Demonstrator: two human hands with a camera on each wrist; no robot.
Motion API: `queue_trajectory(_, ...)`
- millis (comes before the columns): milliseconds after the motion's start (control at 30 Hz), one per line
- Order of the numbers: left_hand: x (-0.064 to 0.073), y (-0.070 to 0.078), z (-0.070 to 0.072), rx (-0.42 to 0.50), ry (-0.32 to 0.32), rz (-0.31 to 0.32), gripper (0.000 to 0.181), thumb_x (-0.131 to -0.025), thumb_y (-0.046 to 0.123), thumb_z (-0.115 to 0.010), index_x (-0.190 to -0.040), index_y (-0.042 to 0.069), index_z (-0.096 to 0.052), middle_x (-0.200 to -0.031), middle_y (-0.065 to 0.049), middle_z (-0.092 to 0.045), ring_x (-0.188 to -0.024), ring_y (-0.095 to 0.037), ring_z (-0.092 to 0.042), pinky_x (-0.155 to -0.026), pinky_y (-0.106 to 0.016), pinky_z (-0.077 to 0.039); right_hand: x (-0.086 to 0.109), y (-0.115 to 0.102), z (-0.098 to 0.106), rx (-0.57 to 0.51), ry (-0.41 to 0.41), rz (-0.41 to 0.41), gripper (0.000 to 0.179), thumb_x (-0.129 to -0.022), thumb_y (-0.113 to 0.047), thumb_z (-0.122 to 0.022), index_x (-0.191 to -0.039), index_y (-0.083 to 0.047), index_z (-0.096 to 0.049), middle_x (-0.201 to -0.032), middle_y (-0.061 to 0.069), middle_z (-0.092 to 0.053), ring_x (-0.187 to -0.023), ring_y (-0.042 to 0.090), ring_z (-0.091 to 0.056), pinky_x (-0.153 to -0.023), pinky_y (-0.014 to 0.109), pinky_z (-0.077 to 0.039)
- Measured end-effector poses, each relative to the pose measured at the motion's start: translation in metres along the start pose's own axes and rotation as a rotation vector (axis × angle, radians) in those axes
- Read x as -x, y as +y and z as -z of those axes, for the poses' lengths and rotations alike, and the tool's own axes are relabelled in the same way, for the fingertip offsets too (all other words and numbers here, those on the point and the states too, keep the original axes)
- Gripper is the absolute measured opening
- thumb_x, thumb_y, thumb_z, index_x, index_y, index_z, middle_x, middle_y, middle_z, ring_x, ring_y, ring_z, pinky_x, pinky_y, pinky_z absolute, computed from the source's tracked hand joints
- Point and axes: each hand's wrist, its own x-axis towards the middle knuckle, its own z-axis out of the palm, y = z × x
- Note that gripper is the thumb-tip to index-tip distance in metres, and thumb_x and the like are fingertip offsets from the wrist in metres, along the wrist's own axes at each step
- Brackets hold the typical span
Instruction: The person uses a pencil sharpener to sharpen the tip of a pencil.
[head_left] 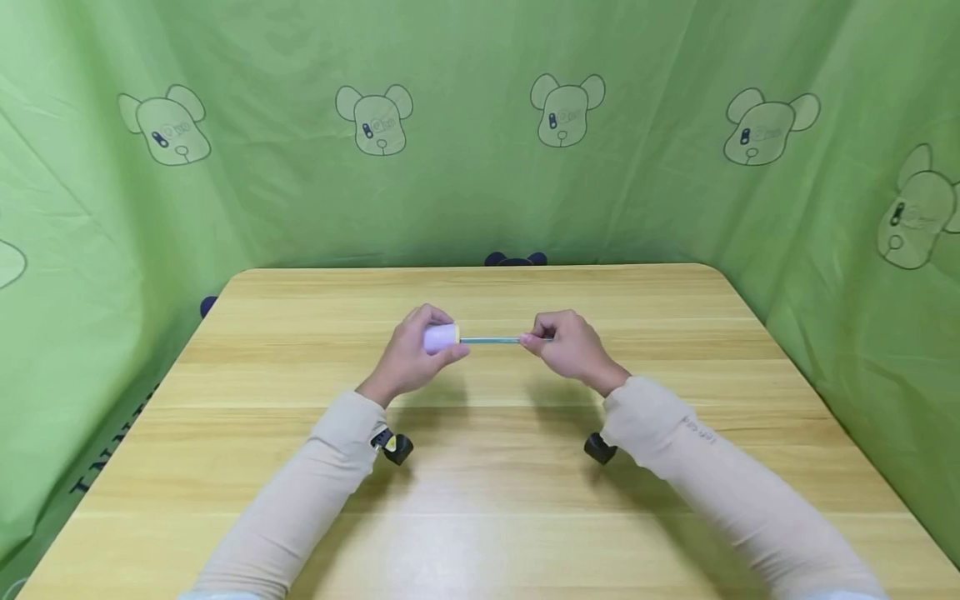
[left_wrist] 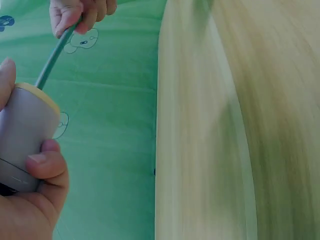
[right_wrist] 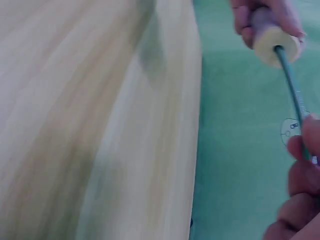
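In the head view my left hand (head_left: 408,354) grips a pale lavender pencil sharpener (head_left: 440,337), a short cylinder with a yellow end. My right hand (head_left: 573,346) pinches a thin green pencil (head_left: 491,340), whose far tip is hidden inside the sharpener. Both are held roughly level above the table, in line with each other. The left wrist view shows thumb and fingers around the sharpener's body (left_wrist: 27,127). From the right wrist, the pencil (right_wrist: 289,77) enters a hole in the middle of the yellow end face (right_wrist: 267,47).
A wooden table (head_left: 480,517) with light planks lies beneath both hands. Green curtains (head_left: 465,200) printed with bear heads hang behind it and along both sides. Small black wrist cameras hang below the left cuff (head_left: 401,450) and the right cuff (head_left: 598,450).
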Motion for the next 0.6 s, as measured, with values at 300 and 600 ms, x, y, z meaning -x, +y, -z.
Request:
queue_trajectory(300, 0.001, 0.003, 0.0, -0.018, 0.024, -0.108, 0.043, -0.078, 0.019, -0.083, -0.108, 0.003, -0.057, -0.103, -0.012, -0.054, -0.086, -0.026, -0.055, -0.066, -0.034, -0.052, -0.002, -0.003, 0.013, -0.078, -0.171, -0.136, 0.023, -0.097, -0.022, -0.061, -0.082, -0.005, -0.063, -0.098, 0.013, -0.063, -0.073, 0.02, -0.045, -0.063, 0.031, -0.038)
queue_trajectory(600, -0.007, 0.007, 0.008, 0.024, -0.025, 0.021, 0.043, -0.08, 0.023, -0.081, -0.111, 0.005, -0.056, -0.104, -0.011, -0.058, -0.086, -0.025, -0.055, -0.068, -0.035, -0.051, 0.0, 0.016, -0.006, 0.228, 0.335, 0.475, 0.01, -0.079, -0.008, -0.08, -0.084, -0.006, -0.072, -0.087, 0.006, -0.066, -0.078, 0.026, -0.055, -0.071, 0.041, -0.041)
